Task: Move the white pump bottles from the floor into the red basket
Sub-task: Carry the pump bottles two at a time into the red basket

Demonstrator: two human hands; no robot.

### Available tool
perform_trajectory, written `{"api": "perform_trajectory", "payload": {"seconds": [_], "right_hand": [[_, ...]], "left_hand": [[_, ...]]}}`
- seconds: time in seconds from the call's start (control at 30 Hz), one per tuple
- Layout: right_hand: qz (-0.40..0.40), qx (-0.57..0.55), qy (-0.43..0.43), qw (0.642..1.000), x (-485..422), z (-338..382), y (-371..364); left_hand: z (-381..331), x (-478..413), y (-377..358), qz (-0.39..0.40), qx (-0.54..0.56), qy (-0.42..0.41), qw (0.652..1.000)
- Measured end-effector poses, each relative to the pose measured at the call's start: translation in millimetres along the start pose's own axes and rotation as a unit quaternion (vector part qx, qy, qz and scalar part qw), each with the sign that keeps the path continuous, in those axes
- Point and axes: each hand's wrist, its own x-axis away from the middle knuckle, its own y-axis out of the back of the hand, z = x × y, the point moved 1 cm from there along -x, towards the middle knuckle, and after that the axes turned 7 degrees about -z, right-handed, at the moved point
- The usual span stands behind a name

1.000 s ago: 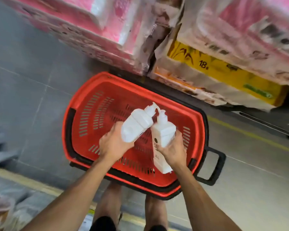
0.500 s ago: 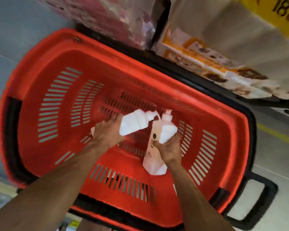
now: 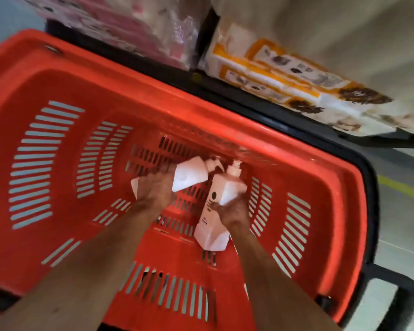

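Both bare arms reach forward and down, side by side. The left hand (image 3: 157, 187) curls round the left bottle (image 3: 189, 176), back of the hand up. The right hand (image 3: 234, 211) grips the right bottle (image 3: 209, 229) near its middle, fingers curled.

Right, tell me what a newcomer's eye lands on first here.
The big red basket fills most of the view, with pale slots all over its walls. Deep inside it, near the middle, the left hand holds a tilted pump bottle and the right hand holds a labelled pump bottle right beside it. Orange-and-white packs lie stacked behind the basket, upper right.
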Motion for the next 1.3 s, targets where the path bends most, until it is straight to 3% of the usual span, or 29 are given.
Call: {"api": "perform_trajectory", "payload": {"seconds": [0.17,0.27,0.4,0.6,0.87,1.1,1.3], "right_hand": [[0.032,-0.004,0.020,0.999,36.2,-2.1,29.3],[0.048,0.051,-0.011,0.997,86.3,7.6,67.4],[0.059,0.043,-0.019,0.997,144.4,18.3,105.3],[0.063,0.053,0.044,0.996,252.5,63.7,200.8],[-0.061,0.125,0.176,0.975,412.9,121.7,348.8],[-0.175,0.120,0.216,0.953,516.5,147.4,426.1],[-0.248,0.104,0.199,0.943,581.0,126.8,477.8]], "left_hand": [[-14.2,20.8,35.3,0.017,-0.005,-0.037,0.999],[-22.4,48.4,72.4,0.041,-0.022,-0.049,0.998],[-33.3,95.8,129.2,0.060,-0.040,-0.070,0.995],[-63.6,188.6,235.0,0.052,-0.061,-0.101,0.992],[-102.5,310.7,400.8,-0.068,-0.054,-0.138,0.987],[-117.5,390.1,492.6,-0.155,-0.056,-0.241,0.956],[-144.8,429.4,539.4,-0.217,-0.065,-0.330,0.916]]}}
